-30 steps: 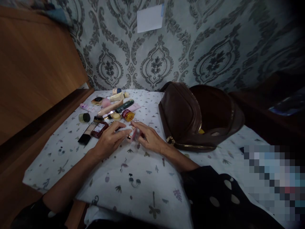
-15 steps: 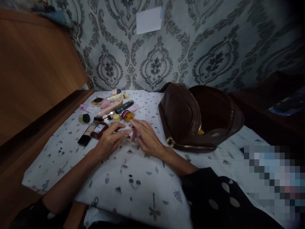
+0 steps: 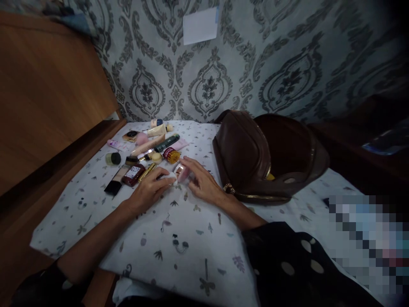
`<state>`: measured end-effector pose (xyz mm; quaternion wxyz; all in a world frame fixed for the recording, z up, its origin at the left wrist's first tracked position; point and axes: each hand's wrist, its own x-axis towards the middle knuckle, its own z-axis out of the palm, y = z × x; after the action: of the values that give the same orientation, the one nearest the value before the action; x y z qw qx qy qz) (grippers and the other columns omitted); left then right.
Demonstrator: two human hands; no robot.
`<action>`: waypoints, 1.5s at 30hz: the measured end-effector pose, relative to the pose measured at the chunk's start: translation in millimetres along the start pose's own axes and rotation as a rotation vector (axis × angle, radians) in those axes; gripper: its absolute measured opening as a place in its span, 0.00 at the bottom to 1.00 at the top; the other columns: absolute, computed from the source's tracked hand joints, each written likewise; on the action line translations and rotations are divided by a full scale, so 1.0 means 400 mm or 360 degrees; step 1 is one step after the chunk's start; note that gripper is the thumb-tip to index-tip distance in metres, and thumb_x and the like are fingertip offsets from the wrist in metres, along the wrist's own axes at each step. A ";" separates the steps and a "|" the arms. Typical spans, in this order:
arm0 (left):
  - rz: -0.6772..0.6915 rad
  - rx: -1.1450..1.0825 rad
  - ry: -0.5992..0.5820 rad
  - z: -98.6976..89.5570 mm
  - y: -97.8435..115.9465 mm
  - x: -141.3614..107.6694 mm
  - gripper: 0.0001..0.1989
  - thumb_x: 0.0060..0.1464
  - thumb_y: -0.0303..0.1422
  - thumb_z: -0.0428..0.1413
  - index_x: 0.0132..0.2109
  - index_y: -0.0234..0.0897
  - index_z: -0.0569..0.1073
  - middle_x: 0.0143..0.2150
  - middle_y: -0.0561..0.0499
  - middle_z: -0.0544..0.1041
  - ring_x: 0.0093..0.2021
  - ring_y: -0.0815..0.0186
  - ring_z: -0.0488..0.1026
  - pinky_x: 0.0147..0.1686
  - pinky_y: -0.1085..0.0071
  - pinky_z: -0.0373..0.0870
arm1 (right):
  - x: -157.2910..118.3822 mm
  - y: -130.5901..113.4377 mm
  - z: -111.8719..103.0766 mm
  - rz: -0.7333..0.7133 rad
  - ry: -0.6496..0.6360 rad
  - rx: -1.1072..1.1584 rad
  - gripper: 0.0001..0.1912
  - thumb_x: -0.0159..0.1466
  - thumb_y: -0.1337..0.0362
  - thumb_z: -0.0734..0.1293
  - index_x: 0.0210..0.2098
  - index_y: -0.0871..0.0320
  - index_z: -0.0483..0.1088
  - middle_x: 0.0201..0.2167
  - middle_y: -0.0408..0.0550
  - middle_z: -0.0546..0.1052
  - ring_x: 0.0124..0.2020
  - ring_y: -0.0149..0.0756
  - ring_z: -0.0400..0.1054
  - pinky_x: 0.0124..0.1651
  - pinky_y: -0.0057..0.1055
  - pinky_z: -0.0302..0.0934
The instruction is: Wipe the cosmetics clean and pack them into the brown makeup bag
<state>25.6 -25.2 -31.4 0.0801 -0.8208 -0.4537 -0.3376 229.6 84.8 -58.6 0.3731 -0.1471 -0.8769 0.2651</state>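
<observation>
In the head view, my left hand [image 3: 151,186] has its thumb and fingers closed on a small white item [image 3: 173,175], largely covered by the fingers. Beside it, a round pink case [image 3: 182,173] with a shiny face, like a compact, stands between index finger and thumb of my right hand [image 3: 203,182]. Whether the white and pink pieces are joined I cannot tell. Just past my left fingers lies a gold tube [image 3: 147,172], next to a dark red bottle [image 3: 133,175]. A red-and-yellow jar [image 3: 171,155] lies behind my hands.
Several cosmetics are spread on the patterned white cloth [image 3: 166,251], among them a black-capped bottle [image 3: 117,180], a green tube [image 3: 166,143] and a pink sponge [image 3: 142,138]. A brown bag [image 3: 243,149] gapes unzipped at right. Wooden panelling [image 3: 54,85] borders the left.
My right hand has shifted slightly right, and more of the pink case shows between my hands. The gold tube by my left fingers has come into view.
</observation>
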 end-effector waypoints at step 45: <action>-0.0074 -0.0217 0.0267 0.013 0.073 0.009 0.11 0.62 0.25 0.54 0.50 0.40 0.74 0.45 0.46 0.72 0.43 0.65 0.72 0.39 0.69 0.72 | 0.029 -0.060 0.017 0.1111 0.0101 0.2234 0.21 0.62 0.51 0.65 0.51 0.52 0.67 0.43 0.48 0.77 0.40 0.38 0.73 0.40 0.37 0.72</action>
<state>52.7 -37.0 -28.1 0.0539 -0.7825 -0.4402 -0.4370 215.5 67.9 -42.0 0.2988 -0.1514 -0.3962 0.8549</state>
